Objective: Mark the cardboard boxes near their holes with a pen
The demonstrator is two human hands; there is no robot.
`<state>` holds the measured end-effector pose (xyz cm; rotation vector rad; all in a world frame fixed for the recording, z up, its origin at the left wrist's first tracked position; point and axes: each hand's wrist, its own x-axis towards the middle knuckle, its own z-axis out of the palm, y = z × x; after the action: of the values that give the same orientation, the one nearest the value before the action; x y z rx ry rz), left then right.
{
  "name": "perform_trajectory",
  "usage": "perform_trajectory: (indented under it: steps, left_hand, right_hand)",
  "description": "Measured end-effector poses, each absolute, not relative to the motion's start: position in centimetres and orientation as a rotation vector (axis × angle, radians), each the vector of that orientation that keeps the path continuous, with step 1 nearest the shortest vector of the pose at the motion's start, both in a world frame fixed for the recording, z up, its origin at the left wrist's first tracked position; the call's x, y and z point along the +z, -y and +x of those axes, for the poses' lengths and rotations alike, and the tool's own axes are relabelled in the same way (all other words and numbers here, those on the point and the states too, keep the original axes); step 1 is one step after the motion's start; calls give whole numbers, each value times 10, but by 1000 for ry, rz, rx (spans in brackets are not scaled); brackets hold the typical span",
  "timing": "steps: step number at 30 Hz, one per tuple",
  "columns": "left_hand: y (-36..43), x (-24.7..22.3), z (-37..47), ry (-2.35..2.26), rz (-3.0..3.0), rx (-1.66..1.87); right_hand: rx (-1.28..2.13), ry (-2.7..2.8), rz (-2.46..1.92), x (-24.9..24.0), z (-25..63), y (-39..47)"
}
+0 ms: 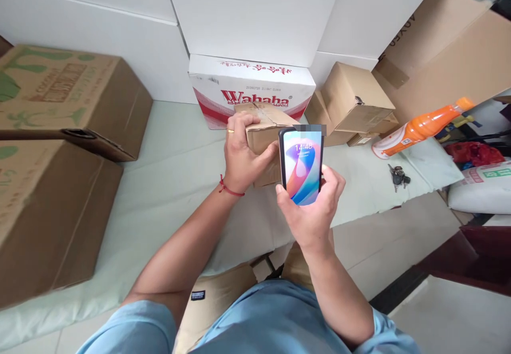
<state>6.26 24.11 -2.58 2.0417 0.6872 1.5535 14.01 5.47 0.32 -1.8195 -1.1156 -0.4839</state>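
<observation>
My right hand (311,205) is wrapped round a smartphone (303,165), held upright with its lit screen facing me and showing 14:48. To its left, my left hand (247,154) grips a small brown cardboard box (261,128) by its top and near side, fingers over the upper edge and thumb along the front. Part of that box is hidden behind the phone and the hand. Right behind it stands a white and red Wahaba carton (255,85).
Large brown cartons (96,104) stand on the left of the cloth-covered table (159,183). At right are small cardboard boxes (355,98), an orange bottle (419,130) standing tilted in view, and a bunch of keys (398,177). White panels (259,13) rise behind.
</observation>
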Motion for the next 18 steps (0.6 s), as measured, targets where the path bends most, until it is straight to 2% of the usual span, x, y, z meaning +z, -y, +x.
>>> perform_trajectory:
  steps: [18]
  left_hand:
    - [-244, -23, 64, -682, 1964, 1522]
  right_hand:
    - [-448, 1109, -1873, 4, 145, -43]
